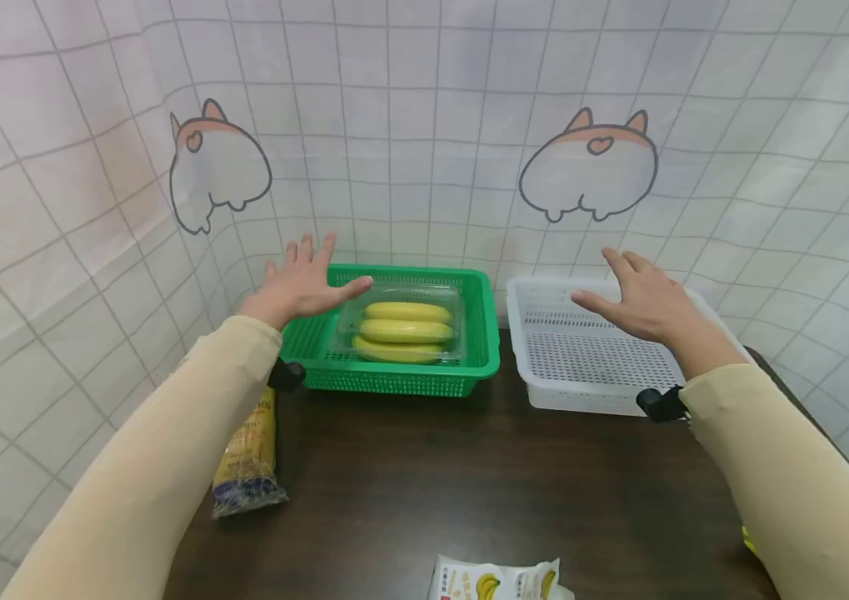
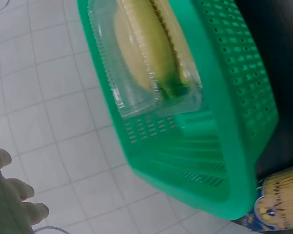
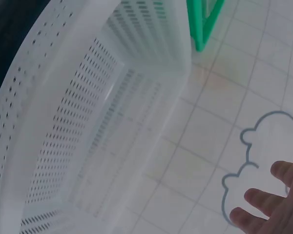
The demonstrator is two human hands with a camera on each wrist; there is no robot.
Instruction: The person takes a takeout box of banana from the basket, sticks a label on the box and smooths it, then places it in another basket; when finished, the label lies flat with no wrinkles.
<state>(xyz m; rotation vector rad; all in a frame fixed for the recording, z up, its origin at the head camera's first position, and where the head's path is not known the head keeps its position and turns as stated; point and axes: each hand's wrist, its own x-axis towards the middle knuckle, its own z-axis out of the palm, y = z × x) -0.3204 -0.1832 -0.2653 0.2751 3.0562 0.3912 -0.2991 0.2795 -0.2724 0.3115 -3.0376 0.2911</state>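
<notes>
My left hand (image 1: 297, 283) is held up over the left end of a green basket (image 1: 394, 382), fingers spread and nothing in them. Inside that basket lies a clear plastic box (image 1: 349, 321) with several yellow bananas (image 1: 405, 331); the left wrist view shows the bananas (image 2: 149, 44) through the box's lid. On the other side, my right hand (image 1: 645, 300) hovers above a white basket (image 1: 581, 398), its fingers extended and holding nothing. The white basket's (image 3: 83, 122) slotted floor and walls show bare in the right wrist view.
A yellow bag of noodle-like sticks (image 1: 247, 458) lies left, partly behind my left sleeve. At the table's (image 1: 409, 475) near edge is a white packet with banana pictures (image 1: 495, 581). A gridded sheet with dog drawings (image 1: 589, 171) hangs behind the baskets. Something yellow shows by my right sleeve.
</notes>
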